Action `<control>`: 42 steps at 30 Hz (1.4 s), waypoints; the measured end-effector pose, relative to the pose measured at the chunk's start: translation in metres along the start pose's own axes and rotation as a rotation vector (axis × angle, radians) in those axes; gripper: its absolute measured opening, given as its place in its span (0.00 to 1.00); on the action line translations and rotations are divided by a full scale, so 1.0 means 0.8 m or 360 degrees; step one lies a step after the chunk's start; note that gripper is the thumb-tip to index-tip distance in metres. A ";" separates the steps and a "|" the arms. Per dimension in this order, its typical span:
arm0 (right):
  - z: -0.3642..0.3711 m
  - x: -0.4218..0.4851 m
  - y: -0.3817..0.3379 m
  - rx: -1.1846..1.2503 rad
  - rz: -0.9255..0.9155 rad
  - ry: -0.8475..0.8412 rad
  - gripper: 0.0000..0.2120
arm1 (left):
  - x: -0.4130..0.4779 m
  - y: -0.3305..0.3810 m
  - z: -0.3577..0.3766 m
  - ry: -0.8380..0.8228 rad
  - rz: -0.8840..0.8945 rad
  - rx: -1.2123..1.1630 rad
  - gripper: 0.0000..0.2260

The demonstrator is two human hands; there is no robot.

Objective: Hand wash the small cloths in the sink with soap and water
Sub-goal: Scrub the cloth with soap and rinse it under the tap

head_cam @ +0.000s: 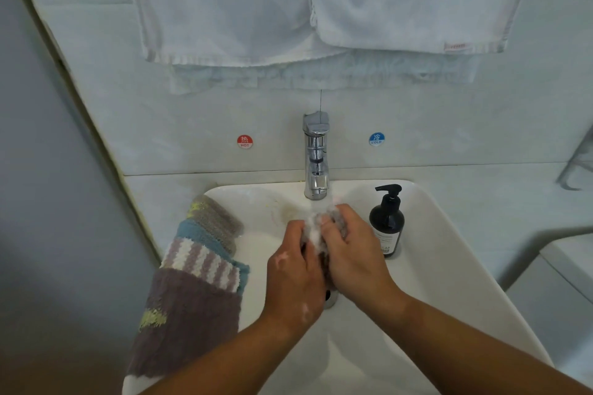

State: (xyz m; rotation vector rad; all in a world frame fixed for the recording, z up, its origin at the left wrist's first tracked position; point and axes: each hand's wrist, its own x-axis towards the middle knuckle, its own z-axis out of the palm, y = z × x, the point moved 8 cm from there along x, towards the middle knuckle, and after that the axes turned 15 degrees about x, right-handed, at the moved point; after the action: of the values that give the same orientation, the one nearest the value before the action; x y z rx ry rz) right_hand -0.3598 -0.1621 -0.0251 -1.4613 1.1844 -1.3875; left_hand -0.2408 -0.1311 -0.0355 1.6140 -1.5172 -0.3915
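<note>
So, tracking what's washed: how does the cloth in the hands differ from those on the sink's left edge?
The held cloth is bunched and foamy; the edge cloths lie spread, without foam. The left hand and right hand grip the held cloth; the edge cloths lie untouched.

I see a white sink (pixel 449 266) filling the lower middle of the frame, set in a pale counter (pixel 487 199). Four overlapping cloths lie along its left rim, at lower left. A purple cloth (pixel 192 314) is nearest me, then a striped cloth (pixel 202 261), a blue cloth (pixel 197 234) and a grey-beige cloth (pixel 215 218) farthest back. A chrome tap (pixel 316 157) stands on the back rim, at centre. A black pump bottle (pixel 386 224) stands upright on the right rim.
</note>
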 end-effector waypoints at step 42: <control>0.001 -0.007 -0.009 -0.0138 -0.0072 -0.0067 0.07 | -0.004 0.001 -0.003 -0.0033 -0.0186 -0.0042 0.04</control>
State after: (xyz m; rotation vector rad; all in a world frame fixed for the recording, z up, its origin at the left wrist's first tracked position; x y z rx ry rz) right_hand -0.3579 -0.1553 -0.0199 -1.5789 1.2048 -1.3434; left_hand -0.2402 -0.1276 -0.0350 1.6875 -1.4309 -0.4923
